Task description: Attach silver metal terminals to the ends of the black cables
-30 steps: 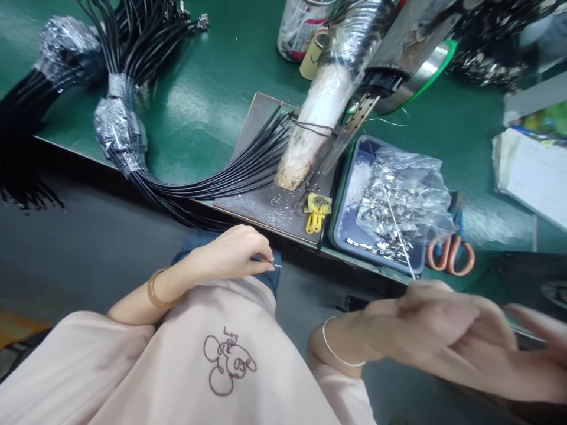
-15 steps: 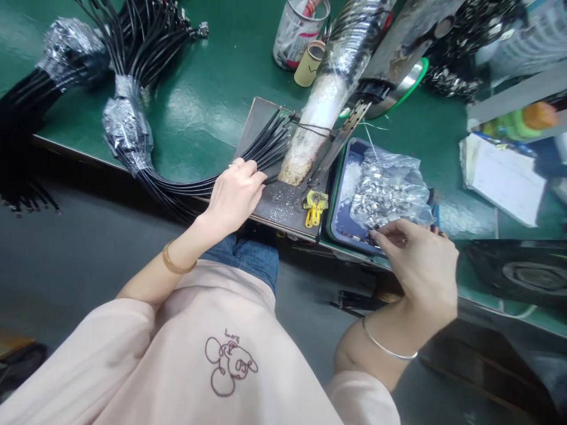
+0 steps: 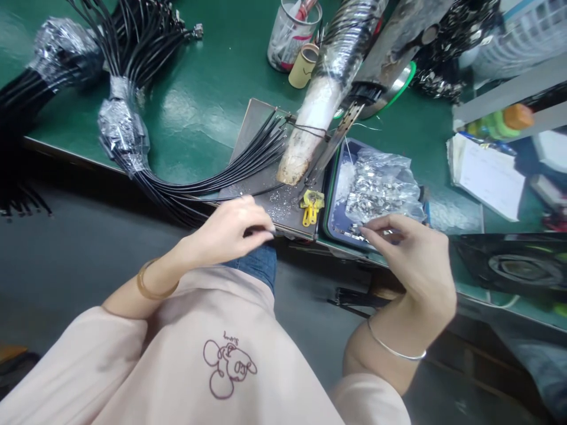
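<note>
Evidently, from my far-off seat, the green desk [image 3: 190, 112] is the biggest thing on my feed, spreading from nine o'clock over the top to three. Black cables [image 3: 190, 188] come next, their wrapped bundle at ten o'clock, their ends fanned out on a grey board [image 3: 290, 218] near the centre. A plastic-wrapped tube [image 3: 330, 77] slants in from one o'clock, its end over that board. At three o'clock sits the blue tray [image 3: 339, 219]; I read the step in hand as picking from it, and I judge that the next move calls for a fine pinch, lifting one small item clear of its neighbours. The right hand [image 3: 410, 254], between three and four o'clock, reaches over the tray's near edge, wrist bent, its fingers narrow at the tips; I cannot tell whether they have caught anything. The left hand [image 3: 233, 227], toward half past eight, hangs at the desk's front edge, fingers curled toward the thumb, and I cannot make out anything held. A clear plastic bag [image 3: 401, 162] lies in the tray. The yellow clip [image 3: 311, 206] rests on the board, between the hands. Smallest are the loose metal pieces [image 3: 352, 232], along the tray's near side, right by the right hand's fingertips.
</note>
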Available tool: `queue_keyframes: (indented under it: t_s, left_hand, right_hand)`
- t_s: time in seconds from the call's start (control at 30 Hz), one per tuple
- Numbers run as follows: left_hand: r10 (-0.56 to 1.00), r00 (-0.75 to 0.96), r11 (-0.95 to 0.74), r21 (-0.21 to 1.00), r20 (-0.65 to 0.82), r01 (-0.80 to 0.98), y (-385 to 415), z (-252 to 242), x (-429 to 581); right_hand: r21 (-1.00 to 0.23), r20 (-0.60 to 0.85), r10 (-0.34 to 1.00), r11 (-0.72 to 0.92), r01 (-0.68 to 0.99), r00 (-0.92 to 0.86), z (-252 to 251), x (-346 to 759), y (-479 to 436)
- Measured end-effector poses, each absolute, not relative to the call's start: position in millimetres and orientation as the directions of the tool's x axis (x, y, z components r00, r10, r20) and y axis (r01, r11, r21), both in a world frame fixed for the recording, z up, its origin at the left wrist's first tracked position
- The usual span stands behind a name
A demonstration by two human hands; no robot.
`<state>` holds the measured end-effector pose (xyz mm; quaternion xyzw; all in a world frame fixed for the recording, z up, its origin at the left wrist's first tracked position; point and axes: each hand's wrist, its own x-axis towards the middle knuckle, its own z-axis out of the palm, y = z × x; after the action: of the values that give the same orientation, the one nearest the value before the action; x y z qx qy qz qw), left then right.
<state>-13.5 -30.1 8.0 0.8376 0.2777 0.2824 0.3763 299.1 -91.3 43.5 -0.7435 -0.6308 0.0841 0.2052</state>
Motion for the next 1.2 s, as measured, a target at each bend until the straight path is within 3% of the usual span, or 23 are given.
queue_keyframes:
  t_s: [0.13,0.2,0.27,0.33,0.4,0.5,0.6,0.7,0.77,0.93,1.2]
  left_hand:
    - [0.248,0.966,-0.221,0.975,0.072,-0.016,-29.7,14.2,0.1]
    - [0.202,0.979,-0.015,0.999,0.042,-0.04,-29.3,11.0,8.5]
    - [0.388,0.922,0.149,0.988,-0.011,-0.051,-30.0,5.4,15.5]
    - [0.641,0.763,0.26,0.958,-0.08,-0.118,-31.6,-0.4,19.6]
    - [0.786,0.604,0.316,0.927,-0.135,-0.204,-33.7,-4.4,20.6]
    - [0.847,0.503,0.346,0.898,-0.174,-0.272,-36.6,-5.6,19.5]
    - [0.856,0.483,0.351,0.895,-0.187,-0.276,-38.3,-2.3,19.9]
    - [0.863,0.476,0.321,0.913,-0.171,-0.252,-39.1,2.1,22.4]
    - [0.867,0.477,0.285,0.928,-0.144,-0.238,-39.7,4.5,24.0]
    - [0.87,0.481,0.228,0.954,-0.11,-0.194,-42.1,7.2,26.3]
    - [0.886,0.463,0.086,0.992,-0.034,-0.092,-46.2,3.9,30.7]
  right_hand:
    - [-0.458,0.0,0.997,-0.071,0.886,0.08,41.8,303.0,-79.6]
    - [-0.464,-0.021,0.998,-0.069,0.883,0.067,39.9,304.5,-74.9]
    - [-0.447,-0.004,0.998,-0.061,0.893,0.066,37.5,305.5,-73.4]
    - [-0.424,0.034,0.997,-0.054,0.904,0.076,35.0,305.3,-75.0]
    - [-0.415,0.094,0.992,-0.039,0.909,0.085,33.0,302.6,-78.8]
    - [-0.45,0.249,0.961,0.004,0.893,0.121,32.2,291.3,-87.4]
    - [-0.591,0.427,0.87,0.063,0.804,0.247,33.0,267.7,-98.7]
    - [-0.79,0.439,0.828,0.171,0.588,0.349,29.5,233.0,-108.4]
    - [-0.828,0.439,0.81,0.196,0.526,0.389,22.9,209.0,-110.7]
    - [-0.645,0.678,0.673,0.349,0.68,0.298,4.6,175.5,-102.3]
    - [-0.577,0.686,0.718,0.439,0.688,0.117,3.4,175.9,-101.7]
